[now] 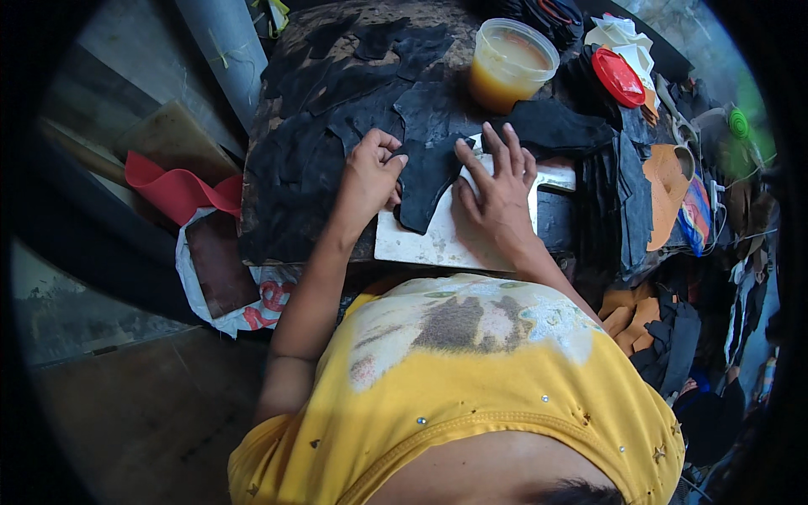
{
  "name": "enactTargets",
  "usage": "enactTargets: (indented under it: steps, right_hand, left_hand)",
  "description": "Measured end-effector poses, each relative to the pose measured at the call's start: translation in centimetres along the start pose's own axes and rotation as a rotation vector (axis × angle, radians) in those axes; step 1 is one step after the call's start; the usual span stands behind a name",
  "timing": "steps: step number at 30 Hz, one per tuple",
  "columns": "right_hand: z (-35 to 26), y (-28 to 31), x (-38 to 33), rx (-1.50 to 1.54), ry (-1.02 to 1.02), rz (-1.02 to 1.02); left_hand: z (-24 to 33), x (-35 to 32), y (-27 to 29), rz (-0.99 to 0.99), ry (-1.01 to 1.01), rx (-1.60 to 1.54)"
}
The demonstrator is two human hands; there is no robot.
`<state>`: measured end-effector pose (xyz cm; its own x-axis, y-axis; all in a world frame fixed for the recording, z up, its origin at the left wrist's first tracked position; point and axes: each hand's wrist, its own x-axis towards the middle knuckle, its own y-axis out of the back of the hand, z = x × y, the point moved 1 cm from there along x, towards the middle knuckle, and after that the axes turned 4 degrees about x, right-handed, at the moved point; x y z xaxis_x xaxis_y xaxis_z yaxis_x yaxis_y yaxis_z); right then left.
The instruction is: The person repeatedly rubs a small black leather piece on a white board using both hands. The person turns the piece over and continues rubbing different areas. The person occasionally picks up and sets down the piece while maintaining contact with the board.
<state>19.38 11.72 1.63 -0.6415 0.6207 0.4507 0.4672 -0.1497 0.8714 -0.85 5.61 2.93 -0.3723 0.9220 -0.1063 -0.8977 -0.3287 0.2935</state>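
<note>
A black cut leather piece (421, 181) lies on a white slab (446, 240) at the near edge of the worktable. My left hand (370, 172) pinches the piece's left edge with curled fingers. My right hand (497, 185) lies flat beside it with fingers spread, pressing on the piece's right side and the slab. Many more black leather pieces (337, 93) cover the table beyond my hands.
A clear tub of amber glue (509, 63) stands behind my right hand, a red lid (617, 77) to its right. A tan leather piece (665, 189) and stacked black pieces (619, 202) lie at right. Red material (177, 189) and a grey pipe (223, 50) are at left.
</note>
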Motion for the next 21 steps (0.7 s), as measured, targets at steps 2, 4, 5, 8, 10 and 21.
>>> enactTargets:
  steps: [2,4,5,8,10,21]
  right_hand:
    - [-0.6,-0.5,0.5,-0.010,0.017,-0.030]
    - [-1.0,-0.9,1.1,-0.002,-0.006,-0.135]
    - [-1.1,-1.1,1.4,-0.045,0.000,-0.137]
    - [-0.9,-1.2,2.0,-0.114,-0.036,-0.203]
    - [-0.9,-1.2,1.9,-0.168,-0.027,-0.220]
    - [-0.1,-0.4,1.0,-0.175,-0.034,-0.149]
  left_hand:
    - [-0.5,0.2,0.0,0.022,-0.070,0.097]
    - [-1.0,0.5,0.1,0.049,-0.181,0.202]
    - [-1.2,0.7,0.3,0.041,-0.198,0.198]
    - [-1.6,0.8,0.7,0.019,-0.189,0.225]
    - [-1.6,0.7,0.8,0.030,-0.196,0.261]
    - [-0.6,0.0,0.5,0.014,-0.363,0.377]
